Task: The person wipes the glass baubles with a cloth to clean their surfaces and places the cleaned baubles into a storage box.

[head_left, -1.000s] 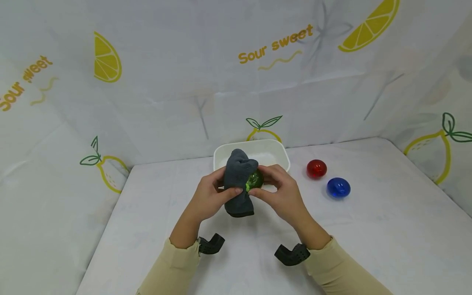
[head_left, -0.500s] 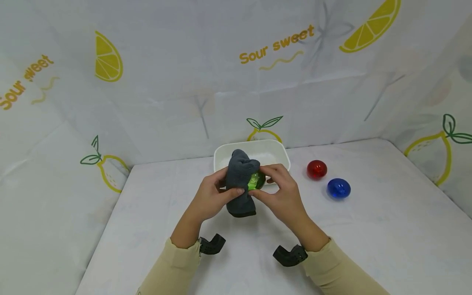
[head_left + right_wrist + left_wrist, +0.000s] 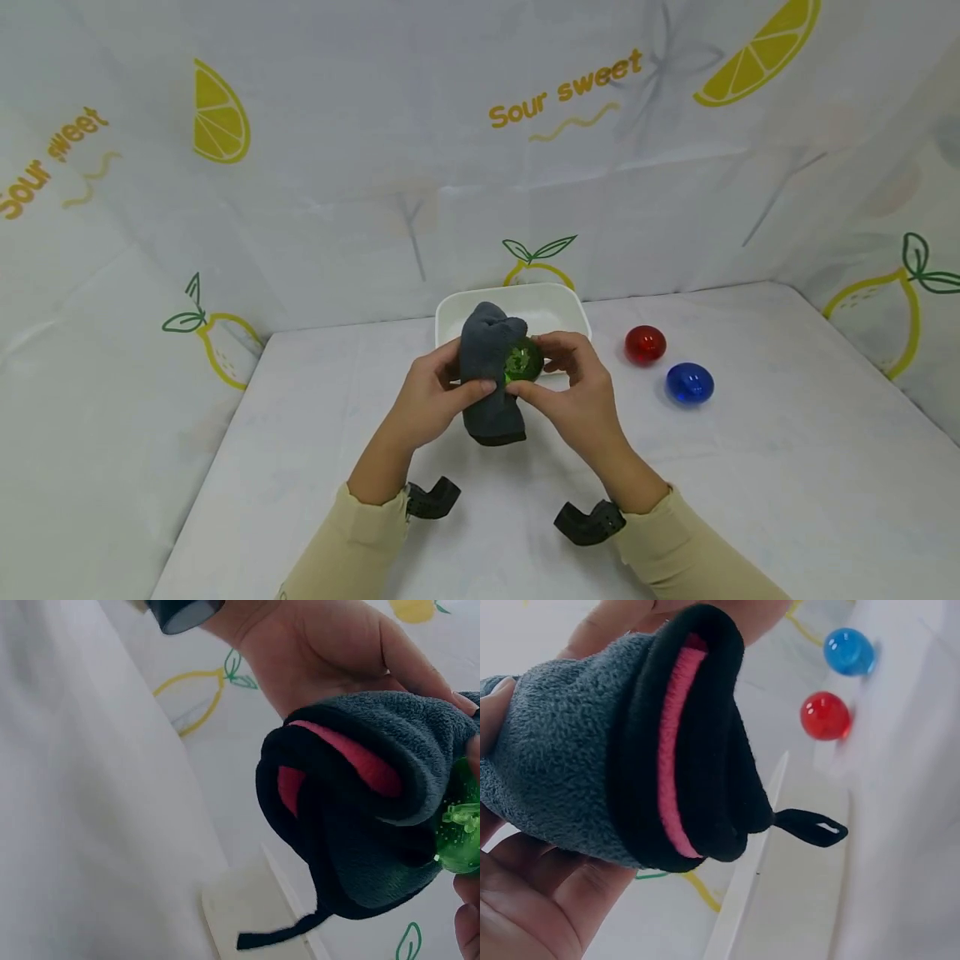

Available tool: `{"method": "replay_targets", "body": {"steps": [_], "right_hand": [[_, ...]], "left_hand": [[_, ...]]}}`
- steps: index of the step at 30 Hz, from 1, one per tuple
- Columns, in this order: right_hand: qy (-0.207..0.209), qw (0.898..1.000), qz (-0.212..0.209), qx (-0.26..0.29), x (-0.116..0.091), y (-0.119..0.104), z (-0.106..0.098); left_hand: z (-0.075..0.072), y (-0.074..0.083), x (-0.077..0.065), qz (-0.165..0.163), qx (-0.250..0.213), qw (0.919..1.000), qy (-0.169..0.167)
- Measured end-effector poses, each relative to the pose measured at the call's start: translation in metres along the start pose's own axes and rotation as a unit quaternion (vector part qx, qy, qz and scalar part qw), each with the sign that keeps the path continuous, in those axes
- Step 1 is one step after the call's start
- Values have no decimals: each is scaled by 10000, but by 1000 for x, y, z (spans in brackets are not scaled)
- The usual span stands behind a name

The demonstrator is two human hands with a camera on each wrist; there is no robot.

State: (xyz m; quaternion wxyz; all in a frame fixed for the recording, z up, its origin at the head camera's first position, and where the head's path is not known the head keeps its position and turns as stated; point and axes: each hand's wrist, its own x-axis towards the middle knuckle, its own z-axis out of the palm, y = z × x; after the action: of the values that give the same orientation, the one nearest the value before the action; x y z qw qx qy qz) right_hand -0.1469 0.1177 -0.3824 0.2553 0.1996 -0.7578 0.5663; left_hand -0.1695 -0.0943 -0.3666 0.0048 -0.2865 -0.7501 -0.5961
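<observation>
My left hand (image 3: 427, 398) grips a folded grey towel (image 3: 482, 354) with black edging, thumb in front and fingers behind. A pink inner layer and a black hanging loop (image 3: 810, 827) show in the left wrist view. Against the towel's right side sits a clear green ball (image 3: 527, 360), which my right hand (image 3: 581, 392) pinches between thumb below and fingers above. In the right wrist view the ball (image 3: 459, 834) is cut off by the frame's edge, lying against the towel's fold. Both things are held up above the white table.
Behind the hands a white rectangular tray (image 3: 555, 310) stands near the table's back edge. To its right lie a red ball (image 3: 645, 345) and a blue ball (image 3: 690, 383). A white lemon-printed sheet (image 3: 337, 208) rises at the back and sides.
More of the green ball now shows beside the towel, and its bright glare has dimmed. The towel's lower end has shifted slightly right. My hands keep nearly the same places.
</observation>
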Motion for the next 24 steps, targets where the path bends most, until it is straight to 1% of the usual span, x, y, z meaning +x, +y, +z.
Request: {"method": "replay_targets", "body": {"steps": [2, 5, 7, 9, 13, 17, 19, 21, 24], "right_hand": [[46, 9983, 346, 476, 0, 0, 2], [67, 9888, 976, 1125, -1, 0, 5], [55, 9816, 1321, 1379, -1, 0, 6], [21, 9748, 1554, 1601, -1, 0, 7], [-41, 9658, 1775, 1888, 0, 0, 7], [-174, 9546, 2058, 2146, 1, -2, 6], [-255, 9506, 2169, 2206, 2, -2, 6], [-340, 9492, 2222, 2200, 2, -2, 6], [-461, 9519, 2169, 2114, 2, -2, 5]], "left_hand": [[0, 0, 0, 68, -97, 9999, 29], [0, 1, -1, 157, -222, 9996, 95], [1, 2, -1, 182, -287, 9993, 151], [1, 3, -1, 165, -311, 9992, 204], [1, 3, 0, 88, -318, 9991, 272], [1, 4, 0, 95, -331, 9987, 364], [1, 5, -1, 103, -346, 9985, 411], [1, 5, -1, 103, -372, 9983, 428], [1, 4, 0, 120, -380, 9983, 434]]}}
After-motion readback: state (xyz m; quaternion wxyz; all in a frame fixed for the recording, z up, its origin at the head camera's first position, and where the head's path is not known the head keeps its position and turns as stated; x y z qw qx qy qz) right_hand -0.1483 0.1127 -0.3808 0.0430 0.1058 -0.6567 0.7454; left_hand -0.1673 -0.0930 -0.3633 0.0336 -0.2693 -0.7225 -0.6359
